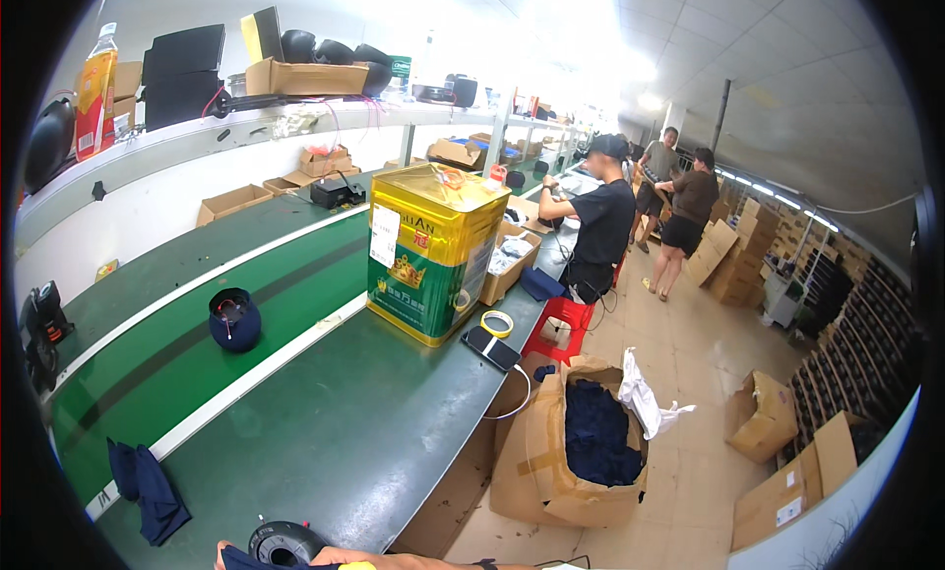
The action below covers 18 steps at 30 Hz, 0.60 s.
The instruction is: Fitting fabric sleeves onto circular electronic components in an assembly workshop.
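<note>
Carton at 5 o'clock, past edge of counter, holds navy cloth; bare room 7 o'clock, above cropped hands by black round part, grip cannot be told.

Long green surface runs along a white wall, a pale shelf above; tiled floor; brightly lit panelled ceiling.

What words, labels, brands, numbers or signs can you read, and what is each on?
Wording left out; print shows on:
Yellow and green tin: large, clear lettering.
Tin's white label: too small to read.
Orange bottle: too small.
Black round part, bottom edge: rim marks too small.
Carton, lower right: white label, too small.
</note>
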Available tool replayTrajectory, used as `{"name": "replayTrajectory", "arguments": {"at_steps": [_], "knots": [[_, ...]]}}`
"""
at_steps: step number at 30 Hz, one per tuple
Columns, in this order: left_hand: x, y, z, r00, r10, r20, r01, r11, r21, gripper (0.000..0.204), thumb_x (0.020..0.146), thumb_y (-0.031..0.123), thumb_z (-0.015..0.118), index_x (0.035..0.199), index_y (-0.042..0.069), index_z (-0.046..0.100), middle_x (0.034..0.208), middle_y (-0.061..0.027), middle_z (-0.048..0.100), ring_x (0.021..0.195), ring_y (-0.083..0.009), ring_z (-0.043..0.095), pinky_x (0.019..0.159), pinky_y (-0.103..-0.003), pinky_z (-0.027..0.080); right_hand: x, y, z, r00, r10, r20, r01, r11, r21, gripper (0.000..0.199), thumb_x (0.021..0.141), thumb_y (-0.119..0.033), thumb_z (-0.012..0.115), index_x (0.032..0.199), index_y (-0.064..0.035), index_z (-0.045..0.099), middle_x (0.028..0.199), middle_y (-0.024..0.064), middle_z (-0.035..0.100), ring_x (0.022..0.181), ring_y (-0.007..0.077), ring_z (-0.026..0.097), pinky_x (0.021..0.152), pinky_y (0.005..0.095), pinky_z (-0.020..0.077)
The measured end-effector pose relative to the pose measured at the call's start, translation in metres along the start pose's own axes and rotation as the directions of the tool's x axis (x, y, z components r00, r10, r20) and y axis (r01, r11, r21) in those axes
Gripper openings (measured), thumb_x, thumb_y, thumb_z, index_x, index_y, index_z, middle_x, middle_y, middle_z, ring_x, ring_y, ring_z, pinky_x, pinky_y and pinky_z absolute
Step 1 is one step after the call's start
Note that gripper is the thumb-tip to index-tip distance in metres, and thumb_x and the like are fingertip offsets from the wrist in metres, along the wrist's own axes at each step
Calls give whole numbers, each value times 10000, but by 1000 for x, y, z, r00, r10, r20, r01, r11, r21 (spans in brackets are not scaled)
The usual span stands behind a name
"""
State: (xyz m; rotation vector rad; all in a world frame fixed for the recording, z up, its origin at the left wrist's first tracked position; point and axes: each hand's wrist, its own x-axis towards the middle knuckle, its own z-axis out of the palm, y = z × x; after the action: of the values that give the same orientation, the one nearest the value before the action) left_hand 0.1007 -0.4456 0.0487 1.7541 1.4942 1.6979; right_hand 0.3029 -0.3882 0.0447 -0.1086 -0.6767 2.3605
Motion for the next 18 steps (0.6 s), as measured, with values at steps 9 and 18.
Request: {"name": "replayTrajectory", "arguments": {"at_steps": [9, 18], "knots": [[-6, -49, -13, 765, -447, 463, 638, 430, -640, 593, 994, 323, 649, 1431, -46, 495, 1361, -180, 622, 1222, -287, 637, 1082, -415, 508, 3, 0, -7, 995, 64, 74, -61, 997, -45, 508, 1093, -349, 537, 1442, 20, 534, 1349, 141, 660, 1267, 227, 617, 1080, 372, 483], [-5, -26, -8, 671, -276, 688, 717, 478, -508, 568, 1009, 244, 676, 1466, -38, 492, 1382, -147, 619, 1234, -247, 626, 1078, -391, 498, 3, -15, 15, 970, -185, 156, 197, 978, -69, 462, 1063, -274, 586, 1395, 47, 552, 1337, 147, 659, 1230, 241, 629, 1092, 390, 465]]}}
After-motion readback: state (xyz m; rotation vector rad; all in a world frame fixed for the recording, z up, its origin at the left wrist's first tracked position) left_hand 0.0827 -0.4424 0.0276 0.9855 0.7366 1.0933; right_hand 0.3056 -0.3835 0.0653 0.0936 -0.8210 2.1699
